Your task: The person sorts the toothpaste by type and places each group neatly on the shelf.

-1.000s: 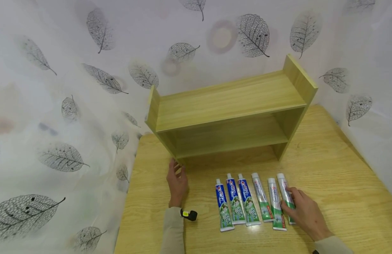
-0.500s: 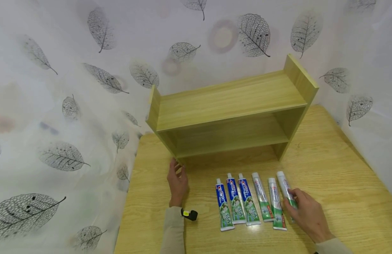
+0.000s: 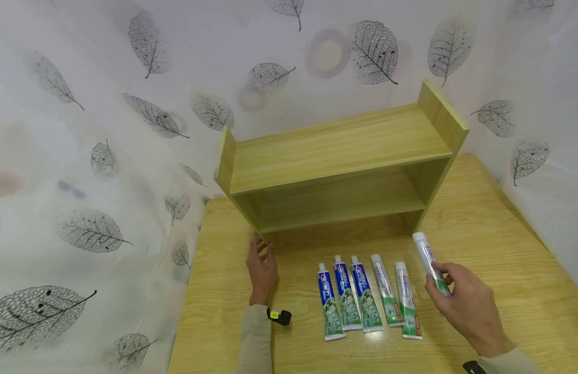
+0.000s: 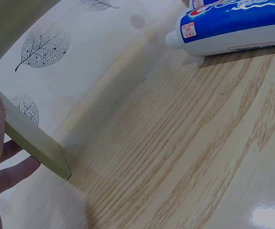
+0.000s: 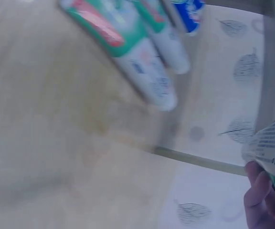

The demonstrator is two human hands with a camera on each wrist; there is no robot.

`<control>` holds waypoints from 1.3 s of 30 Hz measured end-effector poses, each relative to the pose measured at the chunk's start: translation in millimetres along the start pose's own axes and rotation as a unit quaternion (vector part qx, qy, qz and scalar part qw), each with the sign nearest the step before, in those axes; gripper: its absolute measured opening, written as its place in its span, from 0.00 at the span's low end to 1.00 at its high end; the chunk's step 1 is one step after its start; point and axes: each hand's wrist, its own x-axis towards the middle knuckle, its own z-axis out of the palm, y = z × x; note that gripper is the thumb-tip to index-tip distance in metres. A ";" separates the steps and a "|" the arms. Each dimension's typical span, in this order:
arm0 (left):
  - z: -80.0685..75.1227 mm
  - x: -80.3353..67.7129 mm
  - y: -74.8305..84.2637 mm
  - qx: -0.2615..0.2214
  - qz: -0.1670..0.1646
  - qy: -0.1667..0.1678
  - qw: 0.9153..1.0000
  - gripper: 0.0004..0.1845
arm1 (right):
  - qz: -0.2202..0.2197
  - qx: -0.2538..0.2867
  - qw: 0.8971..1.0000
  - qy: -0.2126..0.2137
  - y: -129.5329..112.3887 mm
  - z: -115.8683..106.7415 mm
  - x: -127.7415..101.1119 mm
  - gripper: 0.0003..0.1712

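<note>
In the right hand's grip [image 3: 462,304], 1 toothpaste tube [image 3: 428,261] lifted.

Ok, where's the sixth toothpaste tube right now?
In the head view, the sixth tube is held off the table in the right hand, right of the five-tube row, below the shelf's right end.

We read a red-and-white brand logo on the blue toothpaste tubes [image 3: 346,298], but its letters stay too small to spell out. On the white-green tube [image 5: 271,148] the fine print is illegible. We find no other readable text.
</note>
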 end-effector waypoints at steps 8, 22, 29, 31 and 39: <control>-1.0 1.9 -1.5 0.005 -0.004 -0.004 1.000 0.27 | -0.007 0.021 1.000 0.012 -20.6 -23.8 31.7 0.18; 3.3 2.3 2.1 0.010 0.002 0.008 1.000 0.26 | -0.048 0.020 0.992 0.114 -46.7 -57.1 82.6 0.35; 3.6 0.7 1.1 0.011 0.002 0.015 1.000 0.25 | -0.067 0.037 0.984 0.159 -57.6 -58.4 104.7 0.34; 3.2 -0.2 1.0 0.012 -0.001 0.016 1.000 0.25 | -0.072 0.041 0.982 0.171 -59.4 -56.9 111.1 0.33; 3.2 0.6 2.4 0.010 0.001 0.016 1.000 0.25 | -0.085 0.047 0.976 0.193 -57.8 -54.0 139.0 0.32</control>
